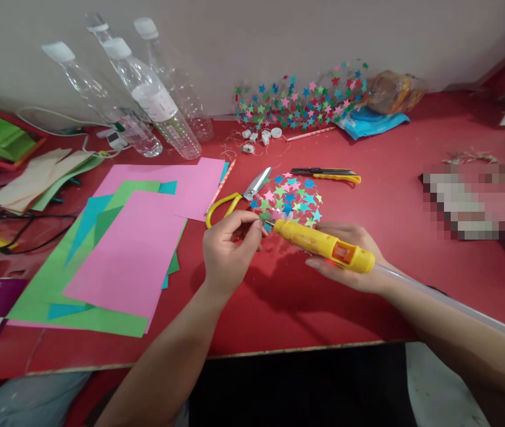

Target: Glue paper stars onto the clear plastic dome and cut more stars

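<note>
My right hand [359, 252] is wrapped round a yellow hot glue gun [310, 240], with a long clear glue stick [448, 302] running out of its back end. The gun's metal nozzle points left at the fingertips of my left hand [234, 246]. Thumb and forefinger of that hand are pinched together; a bit of green shows at their tips, too small to make out. Just beyond both hands lies a heap of small star cut-outs [294, 196] in pink, blue and green. Yellow-handled scissors [225, 207] lie behind my left hand, partly covered by it.
Sheets of coloured paper [130, 255] are piled at left. Several plastic bottles [158, 101] lean on the wall. A clear bottle covered with stars [297, 98] lies at the back, near a blue packet [372, 121]. A yellow utility knife [332, 175] lies on the red table [252, 320].
</note>
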Motion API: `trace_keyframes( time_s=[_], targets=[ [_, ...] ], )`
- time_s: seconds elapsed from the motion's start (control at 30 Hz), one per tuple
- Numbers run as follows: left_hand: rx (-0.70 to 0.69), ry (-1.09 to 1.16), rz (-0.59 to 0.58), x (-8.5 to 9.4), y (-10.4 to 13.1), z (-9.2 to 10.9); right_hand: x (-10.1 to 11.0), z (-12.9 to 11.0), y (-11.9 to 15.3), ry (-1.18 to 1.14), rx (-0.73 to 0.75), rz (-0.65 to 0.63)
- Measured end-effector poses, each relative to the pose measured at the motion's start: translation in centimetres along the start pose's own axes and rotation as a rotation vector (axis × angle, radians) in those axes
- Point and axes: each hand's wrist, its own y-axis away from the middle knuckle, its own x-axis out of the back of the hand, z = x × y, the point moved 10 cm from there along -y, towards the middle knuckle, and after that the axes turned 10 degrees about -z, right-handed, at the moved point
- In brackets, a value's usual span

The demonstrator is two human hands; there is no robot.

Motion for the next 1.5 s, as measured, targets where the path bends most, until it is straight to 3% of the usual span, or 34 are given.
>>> trace_keyframes(
  time_s=[0.2,0.77,1.23,1.5],
  targets=[
    [0.030,0.051,0.003,0.0,0.0,0.0,0.1,0.5,0.0,-0.028,-0.055,0.008],
    [0.033,0.101,-0.009,-0.1,0.0,0.0,0.0,0.5,0.1,0.004,-0.033,0.005],
    [-0.041,0.115,-0.007,-0.1,0.0,0.7,-0.2,0.5,0.3,0.014,-0.039,-0.002],
    [-0.005,0.165,0.013,0.1,0.0,0.1,-0.1,-0.6,0.4,0.245,0.044,0.059]
  ],
)
